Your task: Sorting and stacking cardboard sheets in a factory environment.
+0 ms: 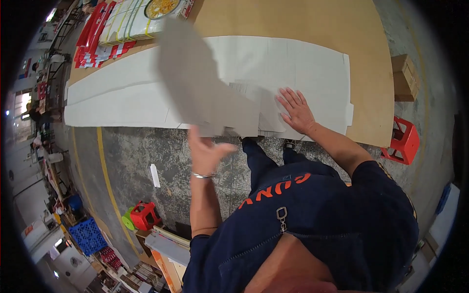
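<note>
My left hand (207,149) grips the lower edge of a grey cardboard flap (195,78) and holds it raised and tilted up to the left; the flap is motion-blurred. My right hand (295,110) lies flat, fingers spread, on a large white flattened carton sheet (317,68). That sheet rests on a wide brown board (293,19) spread over the floor. The raised flap hides part of the white sheet's middle. A bracelet sits on my left wrist.
A stack of red, white and yellow printed cartons (122,24) lies at the board's far left. A red stool (403,141) and a brown box (405,75) stand to the right. Another red stool (144,215), a blue crate (88,234) and a yellow floor line (105,171) are at left.
</note>
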`<state>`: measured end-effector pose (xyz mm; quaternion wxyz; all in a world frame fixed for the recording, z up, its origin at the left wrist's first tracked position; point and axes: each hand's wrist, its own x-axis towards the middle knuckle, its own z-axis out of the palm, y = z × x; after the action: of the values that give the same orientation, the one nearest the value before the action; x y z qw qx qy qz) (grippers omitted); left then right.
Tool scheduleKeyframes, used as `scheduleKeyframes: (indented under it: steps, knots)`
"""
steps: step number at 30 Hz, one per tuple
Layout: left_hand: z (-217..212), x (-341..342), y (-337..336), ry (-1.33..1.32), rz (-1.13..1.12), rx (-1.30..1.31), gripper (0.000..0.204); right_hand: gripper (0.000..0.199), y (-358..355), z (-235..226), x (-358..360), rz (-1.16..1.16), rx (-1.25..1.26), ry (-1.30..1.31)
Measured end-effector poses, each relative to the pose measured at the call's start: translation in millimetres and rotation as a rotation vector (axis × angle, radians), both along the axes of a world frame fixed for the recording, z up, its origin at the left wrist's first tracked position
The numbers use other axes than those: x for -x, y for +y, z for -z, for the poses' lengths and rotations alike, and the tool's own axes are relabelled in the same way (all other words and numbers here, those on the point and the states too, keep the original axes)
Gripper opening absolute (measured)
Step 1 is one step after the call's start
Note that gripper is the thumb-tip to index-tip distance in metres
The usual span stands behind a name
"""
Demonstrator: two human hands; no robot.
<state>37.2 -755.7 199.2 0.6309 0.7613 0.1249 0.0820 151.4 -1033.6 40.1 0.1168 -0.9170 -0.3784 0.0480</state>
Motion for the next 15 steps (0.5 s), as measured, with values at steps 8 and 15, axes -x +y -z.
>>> scheduleKeyframes:
  steps: [8, 15]
  knots:
    - [140.9, 14.7, 149.3, -0.219, -0.375, 1.021, 0.056, 0.064, 15.8, -1.6, -1.8, -0.029, 0.049, -0.015]
    - [154.3, 2.0, 134.3, -0.043, -0.778, 0.598, 0.042, 0.062, 19.4, -8.4, -24.0, 0.038, 0.114, 0.099]
